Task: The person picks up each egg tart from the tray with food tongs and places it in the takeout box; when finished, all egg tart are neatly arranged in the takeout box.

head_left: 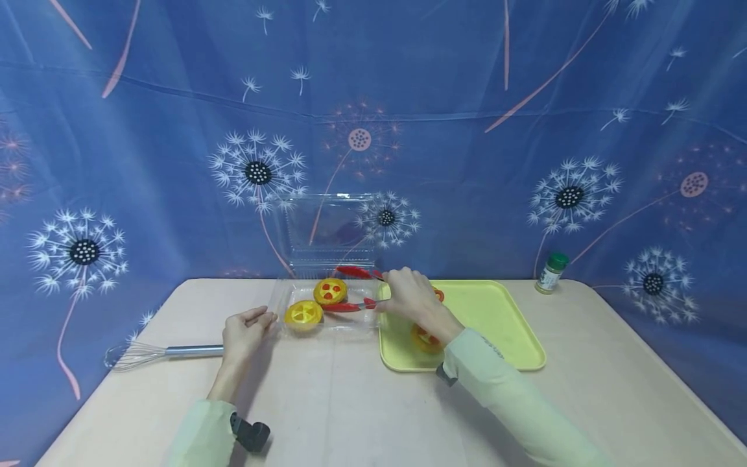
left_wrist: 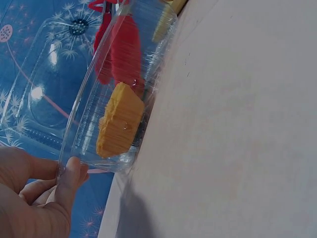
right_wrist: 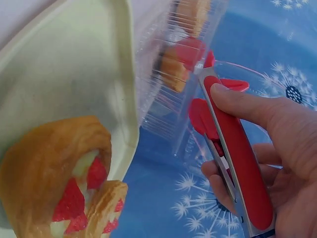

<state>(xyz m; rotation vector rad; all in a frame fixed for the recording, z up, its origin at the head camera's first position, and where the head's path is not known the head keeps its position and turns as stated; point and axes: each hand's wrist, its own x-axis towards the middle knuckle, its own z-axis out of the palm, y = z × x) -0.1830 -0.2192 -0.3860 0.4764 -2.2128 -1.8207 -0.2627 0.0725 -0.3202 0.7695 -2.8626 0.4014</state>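
My left hand (head_left: pixel 245 334) pinches the near-left rim of a clear plastic container (left_wrist: pixel 74 119) between thumb and fingers. The container's lid (head_left: pixel 329 220) stands raised at the back. Inside sit a yellow-topped tart (head_left: pixel 303 314) and, behind it, a tart with red pieces (head_left: pixel 330 291). My right hand (head_left: pixel 411 298) grips red-handled tongs (right_wrist: pixel 237 153) and holds them over the container's right side. Their red tips (head_left: pixel 341 308) are spread apart, one in front of the red-dotted tart and the other behind it.
A yellow tray (head_left: pixel 490 324) lies right of the container, bearing tarts with red pieces (right_wrist: pixel 54 173), partly hidden by my right hand in the head view. A whisk (head_left: pixel 169 352) lies at the left. A green-capped seasoning jar (head_left: pixel 551 274) stands at the back right, near the blue curtain.
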